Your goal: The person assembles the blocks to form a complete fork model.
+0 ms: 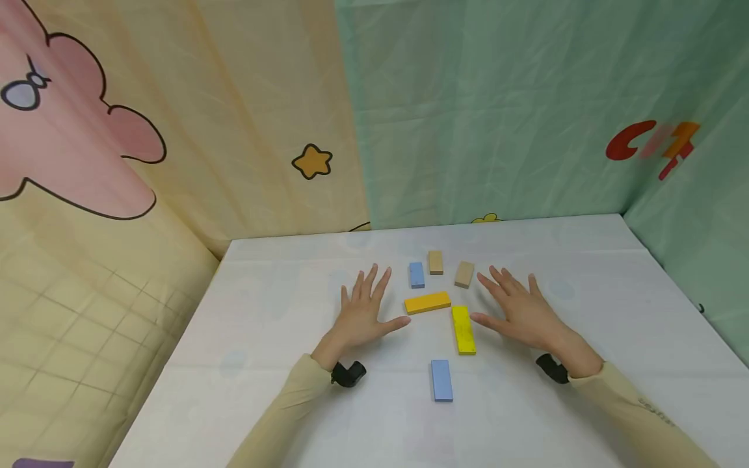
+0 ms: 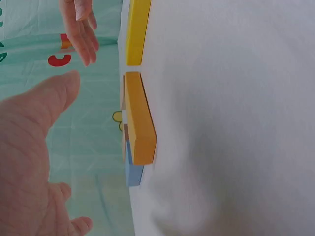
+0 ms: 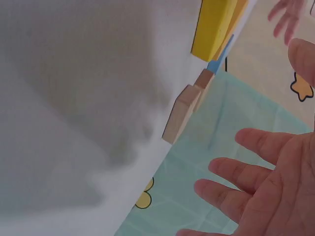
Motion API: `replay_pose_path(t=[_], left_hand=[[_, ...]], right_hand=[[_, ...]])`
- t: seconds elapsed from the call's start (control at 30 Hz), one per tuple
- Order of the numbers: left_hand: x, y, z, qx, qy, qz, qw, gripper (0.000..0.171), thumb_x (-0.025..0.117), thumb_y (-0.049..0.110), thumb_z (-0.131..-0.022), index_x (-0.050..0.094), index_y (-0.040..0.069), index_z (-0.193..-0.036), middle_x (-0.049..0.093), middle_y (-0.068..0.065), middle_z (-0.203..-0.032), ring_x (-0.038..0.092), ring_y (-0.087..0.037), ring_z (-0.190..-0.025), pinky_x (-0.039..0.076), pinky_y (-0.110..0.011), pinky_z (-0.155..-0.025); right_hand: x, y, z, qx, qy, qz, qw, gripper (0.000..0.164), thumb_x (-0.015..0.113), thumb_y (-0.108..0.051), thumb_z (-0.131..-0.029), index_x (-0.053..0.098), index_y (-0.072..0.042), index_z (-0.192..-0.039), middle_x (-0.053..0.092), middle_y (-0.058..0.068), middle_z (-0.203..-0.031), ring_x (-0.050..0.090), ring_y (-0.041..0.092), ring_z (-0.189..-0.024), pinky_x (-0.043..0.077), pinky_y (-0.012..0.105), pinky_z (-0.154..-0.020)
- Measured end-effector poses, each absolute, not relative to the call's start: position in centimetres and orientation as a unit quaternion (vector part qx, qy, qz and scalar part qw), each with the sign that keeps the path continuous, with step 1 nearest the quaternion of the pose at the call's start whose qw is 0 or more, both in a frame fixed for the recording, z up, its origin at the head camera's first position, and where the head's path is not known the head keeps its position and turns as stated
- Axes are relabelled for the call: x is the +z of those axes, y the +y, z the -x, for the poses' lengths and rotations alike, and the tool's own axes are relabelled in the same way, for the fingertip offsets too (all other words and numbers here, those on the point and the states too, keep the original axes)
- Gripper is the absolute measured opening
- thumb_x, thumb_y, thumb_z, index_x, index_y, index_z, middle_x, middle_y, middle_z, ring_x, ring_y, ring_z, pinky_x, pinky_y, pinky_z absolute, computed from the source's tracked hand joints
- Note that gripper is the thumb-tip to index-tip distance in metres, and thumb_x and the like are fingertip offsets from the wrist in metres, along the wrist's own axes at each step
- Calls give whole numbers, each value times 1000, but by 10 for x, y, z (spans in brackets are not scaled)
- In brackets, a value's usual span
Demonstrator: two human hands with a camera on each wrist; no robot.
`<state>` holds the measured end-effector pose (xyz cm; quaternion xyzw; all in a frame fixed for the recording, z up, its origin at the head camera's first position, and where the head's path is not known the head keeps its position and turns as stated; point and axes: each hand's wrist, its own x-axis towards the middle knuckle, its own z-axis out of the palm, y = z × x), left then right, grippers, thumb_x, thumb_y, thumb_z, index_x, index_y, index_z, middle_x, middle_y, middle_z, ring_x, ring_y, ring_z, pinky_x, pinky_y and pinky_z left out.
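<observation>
One cream cloth (image 1: 251, 97) backs the white desk (image 1: 234, 403) at left; we then see our left hand (image 1: 361, 320), fingers spread wide; six blocks (image 1: 428, 303) lying scattered on the desk, mostly between both hands; our right hand (image 1: 526, 317), fingers also wide; and green cloth (image 1: 497, 104) at right.

Room either side of nearest blue block (image 1: 441, 381)
</observation>
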<state>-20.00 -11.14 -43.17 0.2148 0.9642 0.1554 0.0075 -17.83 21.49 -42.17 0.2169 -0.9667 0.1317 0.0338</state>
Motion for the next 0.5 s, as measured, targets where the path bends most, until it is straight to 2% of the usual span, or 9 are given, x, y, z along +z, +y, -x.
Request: replay_pose_path(t=[0.13, 0.27, 0.37, 0.5], left_hand=[[-440, -94, 203, 170, 961, -218, 22, 97, 52, 70, -82, 8, 22, -154, 8, -11, -157, 9, -35, -141, 9, -57, -107], [-444, -81, 205, 199, 954, -223, 15, 86, 56, 64, -85, 28, 15, -150, 32, -12, -148, 30, -32, -133, 25, -48, -105], [-446, -75, 207, 216, 950, -226, 6, 74, 59, 59, -86, 45, 12, -141, 48, -10, -135, 44, -27, -120, 36, -43, -98], [-449, -68, 210, 224, 949, -224, -7, 59, 63, 52, -86, 59, 11, -129, 57, -7, -121, 51, -22, -105, 42, -35, -88]], right_hand=[[-424, 207, 177, 156, -963, -215, 37, 77, 57, -55, -89, 41, -1, -142, 40, 26, -140, 36, 43, -128, 20, 65, -100], [-429, 199, 176, 165, -963, -207, 44, 66, 63, -48, -88, 52, 2, -131, 54, 24, -122, 52, 40, -109, 39, 56, -90], [-432, 194, 174, 172, -964, -198, 46, 60, 67, -45, -86, 59, 3, -122, 57, 19, -110, 56, 34, -96, 46, 49, -82], [-434, 186, 173, 175, -965, -193, 38, 59, 69, -48, -83, 63, 4, -111, 57, 12, -96, 54, 24, -79, 49, 41, -70]])
